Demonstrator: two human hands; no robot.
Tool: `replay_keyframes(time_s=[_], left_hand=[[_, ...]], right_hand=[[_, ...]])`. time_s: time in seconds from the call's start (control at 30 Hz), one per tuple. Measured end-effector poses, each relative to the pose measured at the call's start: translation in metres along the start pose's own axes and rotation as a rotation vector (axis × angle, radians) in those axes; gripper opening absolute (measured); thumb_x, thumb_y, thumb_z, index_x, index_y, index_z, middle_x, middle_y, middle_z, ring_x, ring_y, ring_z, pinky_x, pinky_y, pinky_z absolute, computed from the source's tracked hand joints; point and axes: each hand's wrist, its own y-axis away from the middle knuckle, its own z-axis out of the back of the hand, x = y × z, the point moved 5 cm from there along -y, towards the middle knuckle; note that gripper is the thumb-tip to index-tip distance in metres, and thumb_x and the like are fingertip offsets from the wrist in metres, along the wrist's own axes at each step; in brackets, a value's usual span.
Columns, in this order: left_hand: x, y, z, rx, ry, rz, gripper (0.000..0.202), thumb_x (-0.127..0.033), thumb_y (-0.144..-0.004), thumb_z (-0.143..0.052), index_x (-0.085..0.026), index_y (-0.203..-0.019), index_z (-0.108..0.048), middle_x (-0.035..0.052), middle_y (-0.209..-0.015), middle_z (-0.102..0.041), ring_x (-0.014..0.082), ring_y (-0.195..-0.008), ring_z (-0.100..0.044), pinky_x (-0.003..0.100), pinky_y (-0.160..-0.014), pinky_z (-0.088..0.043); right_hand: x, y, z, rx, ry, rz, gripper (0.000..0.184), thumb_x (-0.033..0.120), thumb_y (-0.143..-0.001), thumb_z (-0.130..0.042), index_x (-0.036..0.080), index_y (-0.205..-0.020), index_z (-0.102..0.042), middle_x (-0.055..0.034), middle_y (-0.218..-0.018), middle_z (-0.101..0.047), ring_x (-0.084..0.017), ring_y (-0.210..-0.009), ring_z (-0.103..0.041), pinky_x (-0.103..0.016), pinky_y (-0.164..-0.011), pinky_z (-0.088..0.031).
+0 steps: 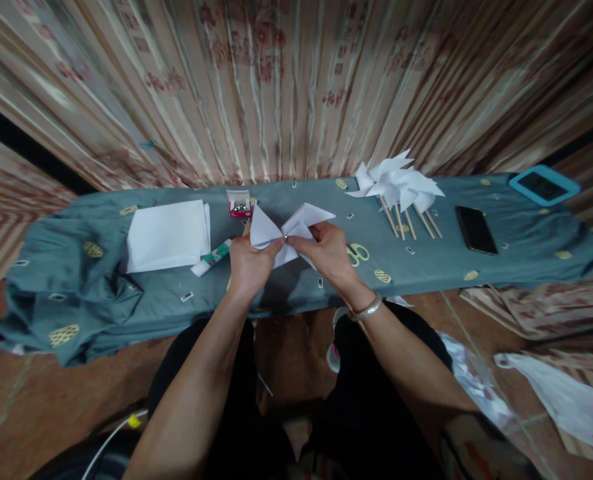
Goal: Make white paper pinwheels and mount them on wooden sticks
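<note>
Between my two hands is a white paper pinwheel (pixel 304 219), held over the front middle of the cloth-covered bench. My left hand (pixel 250 263) grips its left side, thumb at the centre. My right hand (pixel 329 252) is closed on the right side, its thumb also pressed near the centre. A small shiny pin head shows there between the thumbs. Just left of my left hand lies a green-and-white glue stick (pixel 212 258). Behind that hand stands an open red box of pins (pixel 239 205). Scissors (pixel 359 254) with pale green handles lie right of my right hand.
A stack of white paper (pixel 166 235) lies at the left. Several finished pinwheels on sticks (pixel 399 183) lie at the back right. Farther right are a black phone (pixel 476 230) and a blue-framed device (pixel 545 185). A curtain (pixel 296 93) hangs behind the bench (pixel 426 267).
</note>
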Motion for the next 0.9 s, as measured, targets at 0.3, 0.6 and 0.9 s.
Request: replay_keyframes(time_s=[0.3, 0.6, 0.9], left_hand=[[0.002, -0.002, 0.001, -0.016, 0.001, 0.022, 0.021, -0.031, -0.059, -0.074, -0.012, -0.066, -0.066, 0.0024, -0.066, -0.069, 0.0169, -0.063, -0.063, 0.023, -0.055, -0.049], [0.011, -0.004, -0.001, -0.001, 0.170, 0.140, 0.025, -0.030, -0.051, -0.079, -0.011, -0.063, -0.068, 0.0031, -0.063, -0.069, 0.0169, -0.058, -0.061, 0.025, -0.052, -0.049], [0.008, 0.000, 0.001, -0.007, 0.147, 0.147, 0.023, -0.030, -0.051, -0.079, -0.012, -0.061, -0.068, 0.0025, -0.060, -0.068, 0.0164, -0.056, -0.061, 0.025, -0.053, -0.050]], right_hand=[[0.002, -0.003, 0.000, -0.004, 0.070, 0.040, 0.028, 0.028, -0.064, -0.070, 0.016, -0.089, -0.066, -0.0052, -0.088, -0.074, -0.022, -0.080, -0.069, -0.034, -0.071, -0.055], [0.004, -0.005, 0.000, 0.054, -0.039, 0.038, 0.028, 0.028, -0.060, -0.074, 0.018, -0.084, -0.061, -0.0010, -0.084, -0.071, -0.018, -0.075, -0.066, -0.029, -0.068, -0.052], [0.004, -0.003, 0.001, 0.059, 0.019, 0.037, 0.029, 0.031, -0.062, -0.074, 0.018, -0.083, -0.060, -0.0009, -0.081, -0.070, -0.017, -0.072, -0.063, -0.028, -0.064, -0.049]])
